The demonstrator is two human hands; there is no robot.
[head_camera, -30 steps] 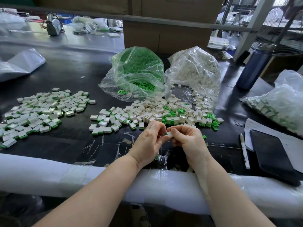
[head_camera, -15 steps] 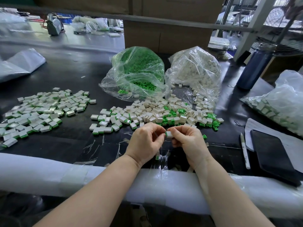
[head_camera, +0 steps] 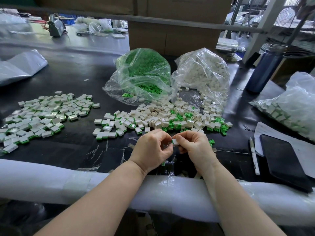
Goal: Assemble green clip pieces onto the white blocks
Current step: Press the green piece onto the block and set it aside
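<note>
My right hand (head_camera: 196, 146) pinches a small white block (head_camera: 175, 142) with a green clip on its left end. My left hand (head_camera: 152, 149) is curled beside it, fingertips close to the green end; whether they touch it is unclear. Both hands hover near the table's front edge. Behind them lies a loose heap of white blocks and green clips (head_camera: 170, 118). A spread of assembled blocks (head_camera: 42, 116) covers the left of the table. A clear bag of green clips (head_camera: 141, 72) and a clear bag of white blocks (head_camera: 202, 72) stand at the back.
A blue bottle (head_camera: 265, 68) stands at the right rear. A black tablet (head_camera: 283, 160), a pen (head_camera: 254, 155) and paper lie at the right, with another bag of parts (head_camera: 293, 108) behind them. White foam padding (head_camera: 51, 178) lines the front edge. Cardboard boxes (head_camera: 172, 36) stand behind.
My hands have shifted slightly apart. The block now shows more between them, held in my right fingers with its green end exposed.
</note>
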